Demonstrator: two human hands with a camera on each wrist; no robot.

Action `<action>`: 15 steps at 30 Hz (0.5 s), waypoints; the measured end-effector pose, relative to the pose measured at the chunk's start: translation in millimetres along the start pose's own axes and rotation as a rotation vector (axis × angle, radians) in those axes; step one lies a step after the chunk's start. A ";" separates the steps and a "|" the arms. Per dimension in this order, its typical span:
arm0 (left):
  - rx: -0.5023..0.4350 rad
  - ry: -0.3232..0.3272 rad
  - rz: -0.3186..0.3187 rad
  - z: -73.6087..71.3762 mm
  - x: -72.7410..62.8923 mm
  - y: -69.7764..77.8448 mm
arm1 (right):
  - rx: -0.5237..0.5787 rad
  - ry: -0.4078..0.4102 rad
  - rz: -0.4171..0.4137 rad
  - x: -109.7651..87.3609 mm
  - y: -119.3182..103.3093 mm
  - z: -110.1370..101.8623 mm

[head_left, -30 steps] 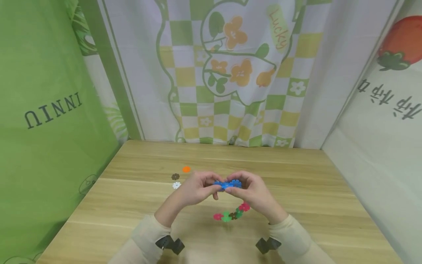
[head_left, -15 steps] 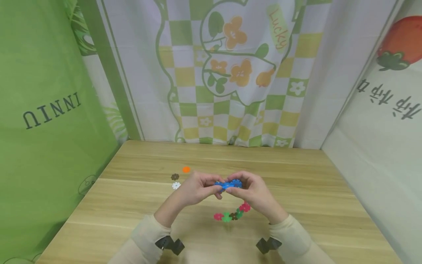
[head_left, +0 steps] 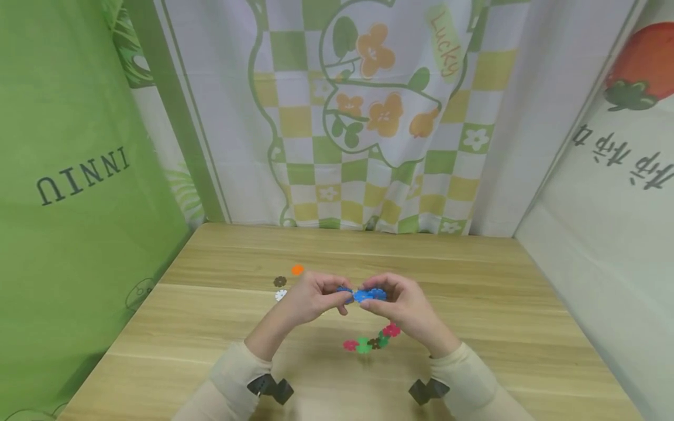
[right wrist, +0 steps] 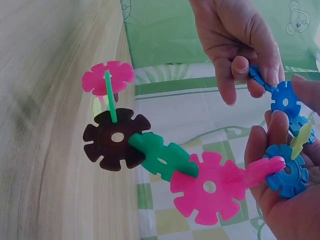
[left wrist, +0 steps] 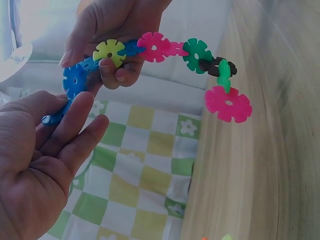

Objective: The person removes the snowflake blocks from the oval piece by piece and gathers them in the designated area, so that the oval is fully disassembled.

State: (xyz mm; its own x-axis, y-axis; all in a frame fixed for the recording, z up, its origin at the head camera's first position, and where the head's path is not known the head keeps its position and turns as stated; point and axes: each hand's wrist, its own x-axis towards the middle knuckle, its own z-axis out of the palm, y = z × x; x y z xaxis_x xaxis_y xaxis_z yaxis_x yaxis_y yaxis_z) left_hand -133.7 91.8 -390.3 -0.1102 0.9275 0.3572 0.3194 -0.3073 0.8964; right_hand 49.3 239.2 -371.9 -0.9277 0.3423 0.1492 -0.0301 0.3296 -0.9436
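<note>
Drawn a little to the left since the earlier frame, the left hand [head_left: 318, 298] had widened the gap between its fingers and those of the right hand [head_left: 402, 298], taking along a blue, flower-shaped plastic disc [right wrist: 256, 74]. The right hand was in nearly the same place.

Nearest were two cream sleeves [head_left: 237, 374], each with a black boxy device [head_left: 270, 389] at the cuff. Beyond them hung a curved chain of notched plastic flower discs [left wrist: 152, 42] in blue, yellow, pink, green and dark brown, ending in a pink disc [left wrist: 228, 107]; whether that end touched the tabletop could not be told.

Both hands were above the tabletop. Left thumb and fingers pinched the blue disc, which lay against the next blue one at the chain's upper end; how far the two were slotted together was unclear. Right thumb and fingers grasped the chain by its blue discs.

Farther off, past the left hand, a white plastic flower disc [head_left: 281, 295], a brown one [head_left: 280, 281] and a bright orange disc [head_left: 298, 269] lay apart on the pale wood-grain tabletop [head_left: 447, 263]. Behind rose a white curtain [head_left: 226, 117] with green and yellow checks.
</note>
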 end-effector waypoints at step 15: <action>0.140 0.030 -0.157 -18.6 -13.4 -16.4 | -0.006 0.008 0.008 2.9 3.3 2.7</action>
State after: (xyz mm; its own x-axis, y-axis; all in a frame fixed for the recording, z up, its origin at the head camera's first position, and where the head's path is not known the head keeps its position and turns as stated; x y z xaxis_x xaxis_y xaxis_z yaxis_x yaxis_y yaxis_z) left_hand -155.0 80.4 -404.9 -0.1958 0.9543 0.2258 0.4232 -0.1254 0.8973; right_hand 45.5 238.9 -375.4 -0.9249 0.3518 0.1442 -0.0206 0.3323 -0.9429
